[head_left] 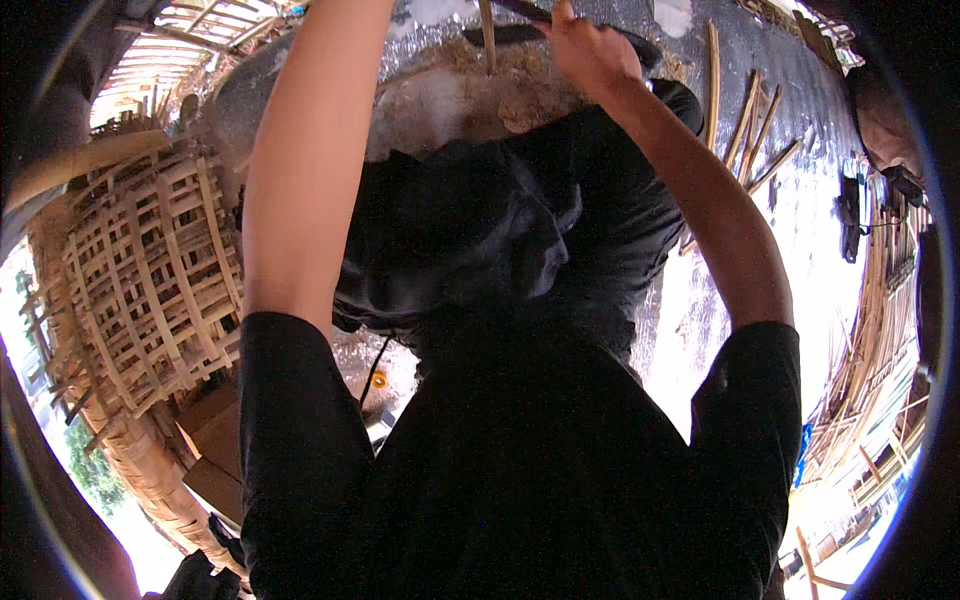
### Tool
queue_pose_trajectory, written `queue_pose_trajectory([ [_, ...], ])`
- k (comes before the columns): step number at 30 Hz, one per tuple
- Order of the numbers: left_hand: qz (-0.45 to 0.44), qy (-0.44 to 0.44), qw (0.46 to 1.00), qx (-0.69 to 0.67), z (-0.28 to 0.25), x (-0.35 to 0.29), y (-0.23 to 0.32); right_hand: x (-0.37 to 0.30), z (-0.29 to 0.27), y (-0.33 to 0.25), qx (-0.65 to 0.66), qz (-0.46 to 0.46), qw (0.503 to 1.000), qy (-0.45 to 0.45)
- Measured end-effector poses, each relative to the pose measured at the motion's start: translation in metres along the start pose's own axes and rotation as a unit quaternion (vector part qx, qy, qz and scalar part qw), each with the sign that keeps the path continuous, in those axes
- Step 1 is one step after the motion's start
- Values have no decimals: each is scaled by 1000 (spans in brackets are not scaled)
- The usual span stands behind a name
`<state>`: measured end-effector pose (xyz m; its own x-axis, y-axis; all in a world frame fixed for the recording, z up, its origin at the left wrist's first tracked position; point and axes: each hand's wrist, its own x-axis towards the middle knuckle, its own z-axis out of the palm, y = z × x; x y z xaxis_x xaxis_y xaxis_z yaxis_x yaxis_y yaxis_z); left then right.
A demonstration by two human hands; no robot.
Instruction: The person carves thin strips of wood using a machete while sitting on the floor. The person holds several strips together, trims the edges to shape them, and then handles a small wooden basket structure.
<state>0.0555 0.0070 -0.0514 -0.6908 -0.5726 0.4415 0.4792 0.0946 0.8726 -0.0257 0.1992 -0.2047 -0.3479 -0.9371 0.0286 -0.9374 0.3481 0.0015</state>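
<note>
My right hand [598, 52] is at the top of the view, its fingers wrapped round a long dark tool [522, 10] that looks like a knife or a bar; its exact kind is unclear. A long dark shape lies behind that hand, and I cannot tell whether it is a blade or a shadow. Left of the tool, a thin bamboo strip [488, 38] points down from the upper edge. My left forearm [318, 160] reaches up past the top edge, so the left hand is out of sight. Both arms extend forward over my dark-clothed lap.
At left stands a woven bamboo lattice [150, 270], with a brown cardboard box [212, 435] below it. Bamboo sticks [745, 120] lie on the grey floor [690, 320] at right. Many long strips [875, 330] are stacked along the far right.
</note>
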Motion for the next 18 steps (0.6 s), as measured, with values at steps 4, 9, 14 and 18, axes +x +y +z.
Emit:
queue_pose_trajectory([
  [4,50,116,992,25,-35,12,-25,5,28,21,23,-52,993,104],
  [9,154,156,927,304,-99,-14,-83,0,26,8,35,-112,980,160],
  [14,91,66,834,540,-74,-45,-105,-6,4,17,54,-55,997,26],
  [18,307,125,759,561,-67,-22,-106,-13,6,18,48,-65,996,26],
])
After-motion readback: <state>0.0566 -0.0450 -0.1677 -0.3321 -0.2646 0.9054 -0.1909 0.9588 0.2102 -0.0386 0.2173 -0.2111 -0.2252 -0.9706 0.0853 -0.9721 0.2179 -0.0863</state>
